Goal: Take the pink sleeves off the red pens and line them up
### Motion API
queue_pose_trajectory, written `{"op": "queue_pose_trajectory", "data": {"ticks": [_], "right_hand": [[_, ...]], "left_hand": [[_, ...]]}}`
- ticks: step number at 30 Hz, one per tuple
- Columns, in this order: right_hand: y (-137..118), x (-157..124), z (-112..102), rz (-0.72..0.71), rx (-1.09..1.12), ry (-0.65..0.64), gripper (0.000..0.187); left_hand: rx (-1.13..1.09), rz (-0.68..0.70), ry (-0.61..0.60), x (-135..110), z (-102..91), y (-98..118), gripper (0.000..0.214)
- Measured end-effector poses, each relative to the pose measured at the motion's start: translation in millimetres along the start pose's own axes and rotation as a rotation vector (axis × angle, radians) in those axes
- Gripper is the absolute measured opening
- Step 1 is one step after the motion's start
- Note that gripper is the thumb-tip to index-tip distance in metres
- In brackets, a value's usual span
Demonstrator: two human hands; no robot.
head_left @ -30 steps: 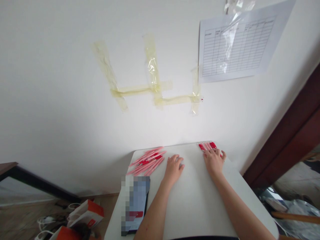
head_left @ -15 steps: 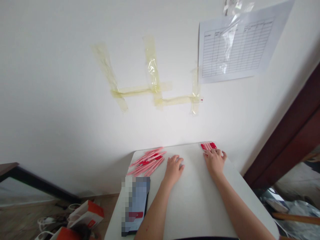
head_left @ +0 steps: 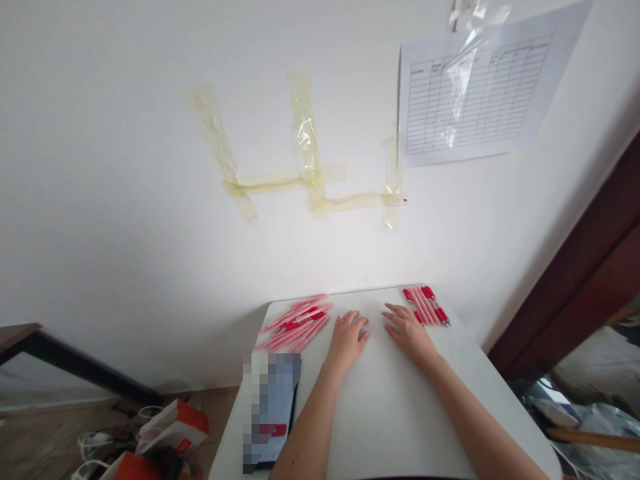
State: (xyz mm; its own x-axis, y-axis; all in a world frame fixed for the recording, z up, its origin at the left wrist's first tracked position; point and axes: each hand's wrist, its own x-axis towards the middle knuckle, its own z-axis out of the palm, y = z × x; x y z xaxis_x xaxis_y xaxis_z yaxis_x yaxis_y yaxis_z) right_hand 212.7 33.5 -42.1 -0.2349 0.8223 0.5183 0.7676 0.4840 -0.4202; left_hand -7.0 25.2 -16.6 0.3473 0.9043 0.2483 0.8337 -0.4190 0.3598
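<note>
My left hand rests on the white table with its fingers loosely apart and holds nothing. Just left of it lies a loose pile of pink and red pens, pointing at slightly different slants. My right hand hovers over or lies on the table, fingers spread, with nothing in it. To its right, near the far edge, several pens lie side by side in a neat row, pink ones in the middle and red grips toward the ends.
A phone, partly blurred out, lies at the table's left edge beside my left forearm. The wall rises directly behind the table, with yellowed tape and a printed sheet on it. Boxes and cables sit on the floor at left.
My right hand has moved left, off the row of pens, and its fingers are now spread. The whole row shows. My left hand has hardly moved.
</note>
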Motion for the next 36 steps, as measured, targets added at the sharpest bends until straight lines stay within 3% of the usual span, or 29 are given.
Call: {"op": "queue_pose_trajectory", "data": {"ticks": [3, 6, 10, 15, 20, 36], "right_hand": [[-2.2, -0.5, 0.5, 0.039, 0.077, -0.095, 0.034], [-0.9, -0.1, -1.0, 0.077, 0.118, -0.109, 0.034], [1.1, 0.6, -2.3, 0.091, 0.136, -0.112, 0.034], [0.9, 1.4, -3.1, 0.094, 0.158, -0.121, 0.034], [1.5, 1.6, -2.8, 0.106, 0.167, -0.113, 0.033], [4.1, 1.1, -1.5, 0.107, 0.177, -0.123, 0.034]], "left_hand": [[0.011, -0.011, -0.009, -0.2, -0.9, -1.5, 0.033], [0.016, -0.017, -0.006, 1.0, -2.3, -3.8, 0.031], [0.065, -0.070, 0.114, 4.5, -11.8, -9.0, 0.027], [0.329, -0.349, 0.322, 3.6, -37.2, -18.8, 0.034], [0.483, -0.569, 0.395, -0.8, -47.2, -27.3, 0.031], [0.459, -0.621, 0.299, 1.1, -41.1, -34.0, 0.027]]}}
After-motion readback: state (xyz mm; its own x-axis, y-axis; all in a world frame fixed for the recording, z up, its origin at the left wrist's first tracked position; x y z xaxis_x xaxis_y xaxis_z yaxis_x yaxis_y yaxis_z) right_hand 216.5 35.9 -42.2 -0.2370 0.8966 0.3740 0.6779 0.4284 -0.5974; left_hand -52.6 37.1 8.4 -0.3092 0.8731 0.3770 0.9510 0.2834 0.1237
